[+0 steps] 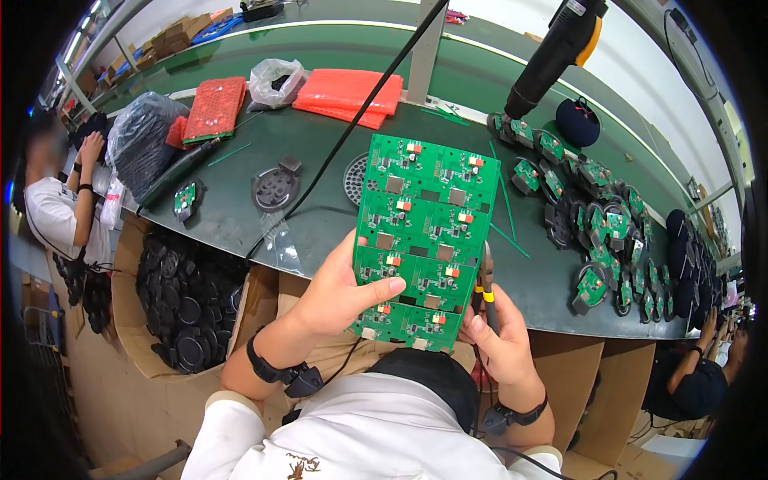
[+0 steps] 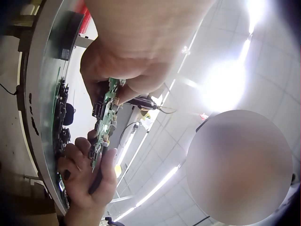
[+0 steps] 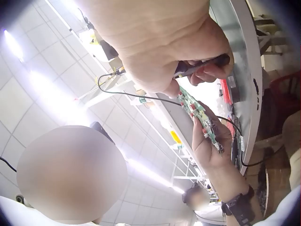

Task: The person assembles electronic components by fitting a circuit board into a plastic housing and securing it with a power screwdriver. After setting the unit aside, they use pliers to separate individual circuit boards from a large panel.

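A green circuit board panel (image 1: pixel 428 228), patterned with repeated small boards, is held tilted over the table's near edge. My left hand (image 1: pixel 332 296) grips it by the lower left side, thumb across its face and fingers hidden behind. In my right hand (image 1: pixel 502 344) are cutting pliers (image 1: pixel 488 300) with black and yellow handles, their jaws up along the panel's right edge. The left wrist view shows the panel (image 2: pixel 107 122) edge-on between both hands. A dark plier handle (image 3: pixel 207 66) crosses the right palm in the right wrist view.
Many round black parts with green boards (image 1: pixel 608 224) cover the table's right side. A black and yellow power tool (image 1: pixel 552 60) hangs above. Red bubble wrap (image 1: pixel 348 92) lies at the back. A carton (image 1: pixel 132 320) of black parts stands at left. A cable (image 1: pixel 360 112) crosses the table.
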A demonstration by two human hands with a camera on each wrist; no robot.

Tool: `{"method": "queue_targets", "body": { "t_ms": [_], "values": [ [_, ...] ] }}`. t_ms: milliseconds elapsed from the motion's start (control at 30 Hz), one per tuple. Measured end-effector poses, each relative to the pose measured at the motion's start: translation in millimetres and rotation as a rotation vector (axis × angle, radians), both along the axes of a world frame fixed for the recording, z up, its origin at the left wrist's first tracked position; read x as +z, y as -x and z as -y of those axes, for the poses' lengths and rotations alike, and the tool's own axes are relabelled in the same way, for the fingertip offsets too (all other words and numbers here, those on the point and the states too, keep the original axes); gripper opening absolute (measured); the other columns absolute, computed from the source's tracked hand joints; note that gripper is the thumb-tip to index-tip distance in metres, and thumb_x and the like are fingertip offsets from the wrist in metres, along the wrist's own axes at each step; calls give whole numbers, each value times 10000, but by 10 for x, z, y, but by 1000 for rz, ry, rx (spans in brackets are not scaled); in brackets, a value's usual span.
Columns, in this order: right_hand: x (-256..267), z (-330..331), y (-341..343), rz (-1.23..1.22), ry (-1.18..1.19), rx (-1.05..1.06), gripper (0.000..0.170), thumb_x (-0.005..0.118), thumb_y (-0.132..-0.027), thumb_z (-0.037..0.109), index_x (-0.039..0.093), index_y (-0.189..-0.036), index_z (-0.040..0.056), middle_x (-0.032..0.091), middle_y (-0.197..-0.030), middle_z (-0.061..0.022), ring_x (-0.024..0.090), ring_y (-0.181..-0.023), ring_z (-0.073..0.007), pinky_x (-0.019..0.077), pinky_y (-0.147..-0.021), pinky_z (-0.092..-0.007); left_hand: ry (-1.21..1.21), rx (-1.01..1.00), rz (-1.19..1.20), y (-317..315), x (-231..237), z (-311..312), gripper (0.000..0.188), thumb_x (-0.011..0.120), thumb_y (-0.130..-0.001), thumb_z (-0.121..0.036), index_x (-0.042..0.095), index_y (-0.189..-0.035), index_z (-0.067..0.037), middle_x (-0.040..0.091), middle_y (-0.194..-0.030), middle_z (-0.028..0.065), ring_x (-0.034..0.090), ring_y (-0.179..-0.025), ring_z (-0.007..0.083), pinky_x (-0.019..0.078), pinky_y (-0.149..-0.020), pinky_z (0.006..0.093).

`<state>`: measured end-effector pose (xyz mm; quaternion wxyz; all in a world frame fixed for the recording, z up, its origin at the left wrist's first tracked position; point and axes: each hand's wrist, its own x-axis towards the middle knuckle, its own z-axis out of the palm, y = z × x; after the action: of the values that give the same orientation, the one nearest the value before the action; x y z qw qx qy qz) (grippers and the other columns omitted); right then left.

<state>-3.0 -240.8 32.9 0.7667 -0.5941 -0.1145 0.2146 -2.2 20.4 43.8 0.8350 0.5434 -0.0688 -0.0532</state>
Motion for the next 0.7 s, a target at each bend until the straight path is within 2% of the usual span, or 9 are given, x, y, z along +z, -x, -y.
{"method": "queue_targets", "body": {
  "t_ms": [100,200,267,333,400,533,600,633,700],
  "values": [
    [21,-25,-2,-9,2,-9,388,668,-1029,224,545,-1329,9,538,-993,25,477,-905,-67,407,-819,-245,-37,8,15,-3,-13,1,723,760,-904,-16,383,-1520,-6,563,-1423,106,555,-1288,180,470,-1087,382],
    [-5,-28,-10,-12,-3,-18,402,672,-1028,228,546,-1336,2,533,-992,26,481,-887,-66,412,-787,-231,-64,-31,78,-13,-37,-13,622,686,-996,-91,386,-1535,-15,563,-1430,96,559,-1295,175,468,-1091,367],
    [-32,30,-26,-40,-31,38,425,665,-1030,220,530,-1364,-6,538,-1008,18,490,-878,-74,419,-768,-228,148,-29,-42,-70,-6,-45,534,608,-1059,-202,403,-1512,-10,591,-1405,108,613,-1244,194,531,-1033,379],
    [-60,32,-11,-73,-57,97,449,658,-1032,213,513,-1392,-13,542,-1025,9,499,-870,-82,426,-748,-224,144,-36,-63,-179,50,-75,487,549,-1086,-233,420,-1499,-10,612,-1378,110,642,-1202,194,559,-993,374],
    [-73,-30,9,-191,-279,129,536,652,-1033,205,439,-1470,-20,558,-1070,-18,520,-845,-104,431,-698,-223,129,-9,-79,-234,73,-34,406,466,-1118,-237,471,-1454,-8,659,-1309,115,696,-1098,183,608,-900,350],
    [-86,-60,26,-223,-441,157,613,653,-1033,220,369,-1529,-4,569,-1109,-44,522,-827,-117,431,-683,-243,311,-87,-171,-287,-72,68,403,475,-1114,-235,473,-1448,-9,656,-1310,119,693,-1105,185,607,-908,353],
    [-108,-45,6,-264,-476,198,746,703,-993,293,324,-1559,-10,609,-1309,-126,642,-1179,-232,543,-959,-397,303,-68,-172,-301,-126,61,404,478,-1113,-233,471,-1449,-9,656,-1309,118,690,-1111,187,604,-919,358],
    [-111,-29,-10,-263,-476,195,746,703,-993,293,324,-1559,-10,609,-1309,-126,642,-1179,-232,543,-959,-397,298,-45,-173,-307,-139,54,405,481,-1111,-230,468,-1450,-10,655,-1309,117,687,-1118,188,601,-929,362],
    [-108,20,-76,-154,-311,137,613,664,-1028,255,384,-1523,26,556,-1068,-40,500,-827,-118,441,-697,-281,269,-26,-145,-308,-69,11,400,488,-1108,-227,474,-1444,-11,656,-1307,115,684,-1124,191,597,-938,366]
  ]
}}
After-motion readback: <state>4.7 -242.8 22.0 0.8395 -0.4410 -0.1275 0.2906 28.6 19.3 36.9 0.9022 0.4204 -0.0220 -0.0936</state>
